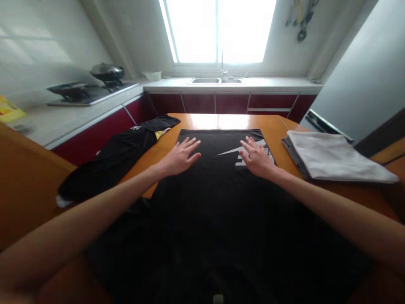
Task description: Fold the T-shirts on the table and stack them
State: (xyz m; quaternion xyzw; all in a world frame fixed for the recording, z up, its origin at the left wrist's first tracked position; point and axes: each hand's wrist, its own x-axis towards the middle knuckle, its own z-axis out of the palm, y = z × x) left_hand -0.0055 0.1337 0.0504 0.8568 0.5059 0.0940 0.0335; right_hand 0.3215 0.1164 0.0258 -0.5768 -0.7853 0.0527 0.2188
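Observation:
A black garment [209, 190] with a white printed design near its far right corner lies spread over the orange wooden table. My left hand [181, 157] is on or just above its far left part, palm down, fingers apart, holding nothing. Over the white print, my right hand [255, 156] also faces palm down with its fingers spread and nothing in it. The far hem of the garment runs straight across, a little beyond both hands.
Dark clothing [110, 156] lies along the table's left side. Folded light grey cloth [338, 156] rests at the right on the table [202, 121]. Beyond are a counter with a sink [205, 80], a stove [95, 93] with pans, and a large grey appliance [357, 80].

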